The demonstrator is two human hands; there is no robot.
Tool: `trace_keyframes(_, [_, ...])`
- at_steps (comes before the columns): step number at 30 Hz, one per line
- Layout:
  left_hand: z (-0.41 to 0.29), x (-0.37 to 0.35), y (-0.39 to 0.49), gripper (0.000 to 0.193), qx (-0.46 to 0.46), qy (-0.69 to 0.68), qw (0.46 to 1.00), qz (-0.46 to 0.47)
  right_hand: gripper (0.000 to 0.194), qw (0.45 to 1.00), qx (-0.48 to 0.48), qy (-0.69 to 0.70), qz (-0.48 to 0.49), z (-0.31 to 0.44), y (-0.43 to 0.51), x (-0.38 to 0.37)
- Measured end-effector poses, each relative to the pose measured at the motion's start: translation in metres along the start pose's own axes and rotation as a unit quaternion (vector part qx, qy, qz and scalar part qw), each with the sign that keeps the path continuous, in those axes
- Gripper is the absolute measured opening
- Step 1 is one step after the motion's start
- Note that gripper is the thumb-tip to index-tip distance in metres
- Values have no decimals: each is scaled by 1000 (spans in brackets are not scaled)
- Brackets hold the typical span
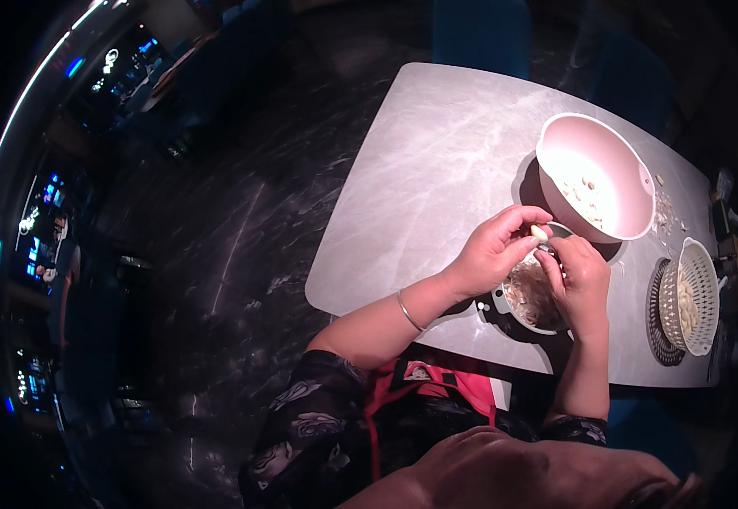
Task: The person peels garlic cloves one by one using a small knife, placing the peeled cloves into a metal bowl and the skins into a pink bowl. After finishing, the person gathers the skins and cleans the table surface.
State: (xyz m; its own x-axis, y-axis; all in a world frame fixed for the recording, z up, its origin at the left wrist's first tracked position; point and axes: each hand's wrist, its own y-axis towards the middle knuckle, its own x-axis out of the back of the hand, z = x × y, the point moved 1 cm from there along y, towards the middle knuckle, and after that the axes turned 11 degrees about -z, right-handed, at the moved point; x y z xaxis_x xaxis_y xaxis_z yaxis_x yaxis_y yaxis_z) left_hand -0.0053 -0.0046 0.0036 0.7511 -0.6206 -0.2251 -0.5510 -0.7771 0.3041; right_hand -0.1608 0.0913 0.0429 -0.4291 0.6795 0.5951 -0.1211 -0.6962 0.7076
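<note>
My left hand (485,253) pinches a pale peeled garlic clove (539,233) between thumb and fingertips. Close against it, my right hand (580,272) grips a small metal blade (544,249), mostly hidden by the fingers. Both hands hover over a white bowl (501,303) that holds papery garlic skins (529,289). Just beyond the hands stands a large pink basin (553,143), with some cloves and bits of skin (588,194) at its bottom. To the right, a white slotted colander (707,280) holds several peeled cloves (687,308).
All these vessels share a grey marbled table (407,184) with rounded corners. Loose skins (665,213) and a single clove (660,181) lie right of the basin. Blue chairs (480,38) stand at the far side. Dark items at the right rim are unclear.
</note>
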Motion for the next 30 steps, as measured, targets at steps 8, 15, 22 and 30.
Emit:
trace_keyframes(8, [1,5,1,22,-62,89,993,-53,17,998,-27,50,-17,-3,-1,-1])
trace_keyframes(15, [0,1,-3,15,-84,100,989,-66,19,998,-53,-9,34,-4,-3,0])
trace_keyframes(22, [-4,-3,-4,15,-189,244,951,-24,22,996,-66,-20,48,-8,-3,1])
trace_keyframes(30, [-4,-5,-2,15,-165,250,953,-45,25,999,-37,16,29,-14,-5,5])
